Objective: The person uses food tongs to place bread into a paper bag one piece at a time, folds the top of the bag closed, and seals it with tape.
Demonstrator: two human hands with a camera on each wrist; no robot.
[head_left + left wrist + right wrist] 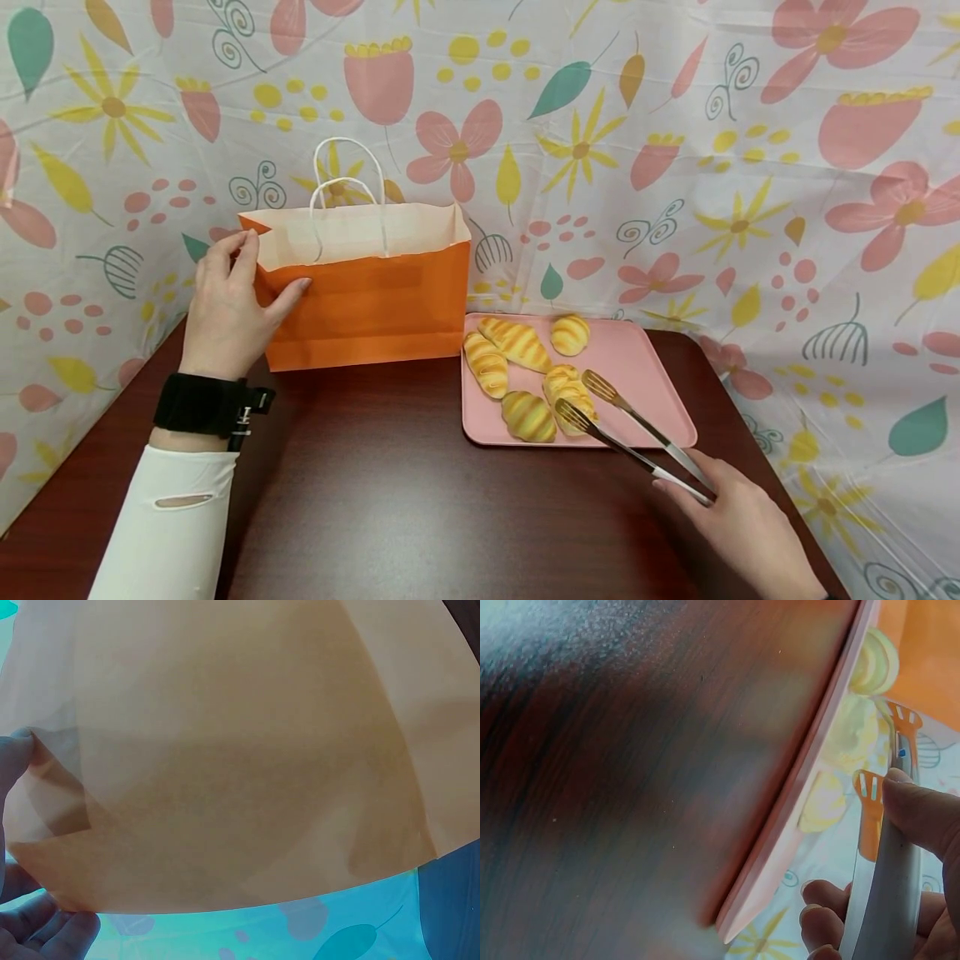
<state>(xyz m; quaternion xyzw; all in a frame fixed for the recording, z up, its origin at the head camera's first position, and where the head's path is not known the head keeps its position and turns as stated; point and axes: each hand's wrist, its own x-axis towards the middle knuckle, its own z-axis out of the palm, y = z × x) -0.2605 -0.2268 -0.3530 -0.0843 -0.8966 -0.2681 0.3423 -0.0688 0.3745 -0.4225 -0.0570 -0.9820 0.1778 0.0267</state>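
Observation:
An orange paper bag [367, 304] with a pale inside and white twisted handles stands upright at the back left, its top open. My left hand [228, 304] grips its left top corner, thumb on the front face; the left wrist view shows fingers [71, 937] at the bag's edge. My right hand [750, 521] holds metal tongs [678, 450] by the handles. The slotted tips of the tongs are spread apart over a braided bread roll [567, 392] on the pink tray [637, 375]. In the right wrist view the thumb [922, 810] presses along the tongs [896, 892].
Other bread pieces on the tray include a long striped loaf [517, 343], a crescent roll [486, 365], a greenish roll [528, 417] and a small round bun [570, 335]. The tray's left edge is beside the bag on a dark wooden table [420, 500]. A flowered cloth [585, 167] hangs behind.

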